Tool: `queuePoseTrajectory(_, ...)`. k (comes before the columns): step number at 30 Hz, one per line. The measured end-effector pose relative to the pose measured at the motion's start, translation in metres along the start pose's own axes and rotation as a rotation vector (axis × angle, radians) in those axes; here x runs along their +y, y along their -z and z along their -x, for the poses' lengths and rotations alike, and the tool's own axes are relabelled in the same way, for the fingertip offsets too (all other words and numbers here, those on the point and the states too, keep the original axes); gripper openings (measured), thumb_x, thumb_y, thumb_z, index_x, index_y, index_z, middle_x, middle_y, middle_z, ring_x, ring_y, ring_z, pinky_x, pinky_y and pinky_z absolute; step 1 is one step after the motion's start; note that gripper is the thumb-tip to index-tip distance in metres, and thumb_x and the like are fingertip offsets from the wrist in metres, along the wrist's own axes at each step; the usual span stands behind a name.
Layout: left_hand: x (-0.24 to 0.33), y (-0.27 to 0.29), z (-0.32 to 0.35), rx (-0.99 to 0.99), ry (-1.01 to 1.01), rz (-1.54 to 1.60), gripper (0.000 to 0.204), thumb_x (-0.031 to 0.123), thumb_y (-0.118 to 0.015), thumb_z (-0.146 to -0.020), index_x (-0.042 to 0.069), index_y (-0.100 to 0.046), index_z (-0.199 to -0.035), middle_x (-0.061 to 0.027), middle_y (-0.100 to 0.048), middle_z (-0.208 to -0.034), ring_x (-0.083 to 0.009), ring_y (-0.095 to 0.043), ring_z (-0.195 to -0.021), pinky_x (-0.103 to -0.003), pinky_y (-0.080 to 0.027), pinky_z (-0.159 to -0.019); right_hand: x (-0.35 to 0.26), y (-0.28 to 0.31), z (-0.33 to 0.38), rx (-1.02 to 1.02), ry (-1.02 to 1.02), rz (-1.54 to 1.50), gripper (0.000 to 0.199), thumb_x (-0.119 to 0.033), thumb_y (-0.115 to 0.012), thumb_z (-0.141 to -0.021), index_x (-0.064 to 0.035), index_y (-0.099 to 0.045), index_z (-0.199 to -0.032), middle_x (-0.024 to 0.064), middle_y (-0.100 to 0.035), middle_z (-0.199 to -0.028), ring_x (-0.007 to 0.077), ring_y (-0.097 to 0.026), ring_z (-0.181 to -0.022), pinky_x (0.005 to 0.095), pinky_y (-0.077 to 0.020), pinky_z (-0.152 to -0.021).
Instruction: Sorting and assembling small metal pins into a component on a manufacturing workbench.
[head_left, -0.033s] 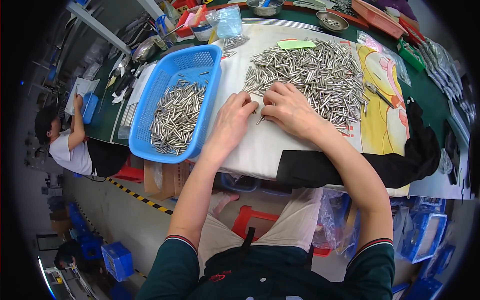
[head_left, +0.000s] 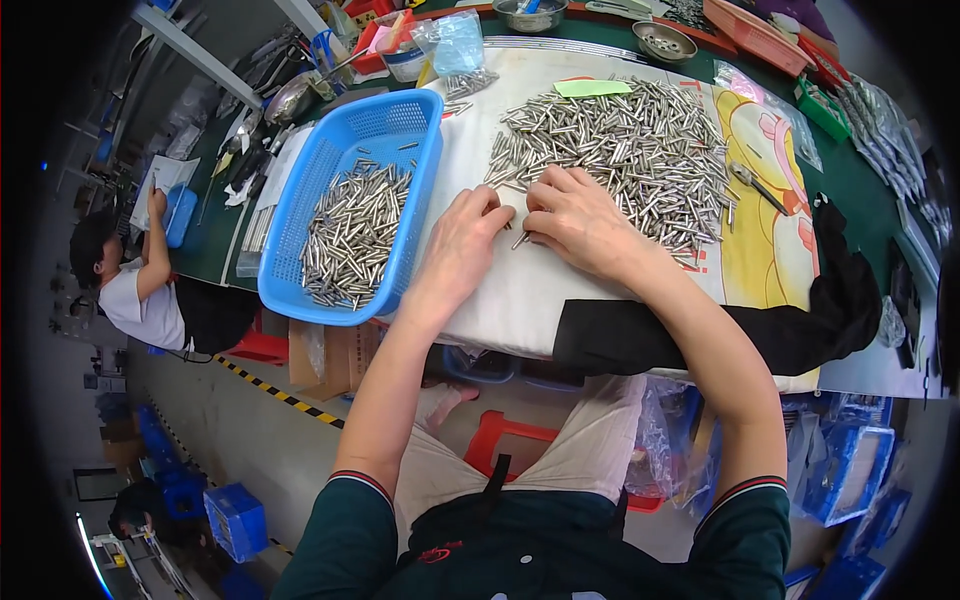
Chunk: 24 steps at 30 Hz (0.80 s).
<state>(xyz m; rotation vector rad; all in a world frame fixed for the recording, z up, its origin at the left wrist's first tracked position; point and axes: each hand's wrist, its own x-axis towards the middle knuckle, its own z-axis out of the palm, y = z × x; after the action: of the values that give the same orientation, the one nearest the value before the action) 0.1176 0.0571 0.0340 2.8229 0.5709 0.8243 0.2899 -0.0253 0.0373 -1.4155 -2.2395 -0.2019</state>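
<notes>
A wide heap of small metal pins lies on the white cloth, with a strip of green paper on its far part. At the heap's near left edge, my right hand is closed, and one metal pin pokes out from under its fingertips. Just beside it, my left hand has its fingers curled and pinched together. A small dark tip shows at those fingers, but what they hold is mostly hidden. Left of that hand stands a blue plastic basket with many similar pins inside.
Pliers lie right of the heap on a yellow printed cloth. A black cloth drapes along the near table edge. Metal bowls and a bagged batch of parts stand at the back. A co-worker sits at far left.
</notes>
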Motion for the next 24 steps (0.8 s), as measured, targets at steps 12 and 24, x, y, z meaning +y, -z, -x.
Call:
queuePoseTrajectory(12, 0.014, 0.011, 0.021, -0.024, -0.027, -0.095, 0.014, 0.002, -0.064, -0.07, 0.003, -0.064, -0.084, -0.0065, -0.054, -0.079, -0.0222, -0.055, -0.074, -0.034, -0.047, -0.065, -0.01, 0.014, 0.006, -0.053, -0.063, 0.089, 0.008, -0.013, -0.061, -0.067, -0.0046, -0.062, -0.069, 0.0058, -0.056, -0.08, 0.0214, -0.05, -0.088, 0.0329, -0.0398, -0.074)
queuePoseTrajectory(24, 0.015, 0.011, 0.02, -0.104, -0.103, -0.266, 0.01, 0.002, -0.063, -0.065, 0.003, -0.059, -0.074, -0.0065, -0.053, -0.075, -0.022, -0.055, -0.073, -0.034, -0.047, -0.064, -0.018, -0.012, 0.002, 0.049, 0.023, 0.095, 0.007, -0.01, -0.063, -0.065, -0.0065, -0.056, -0.064, 0.005, -0.051, -0.072, 0.0209, -0.05, -0.081, 0.0325, -0.042, -0.069)
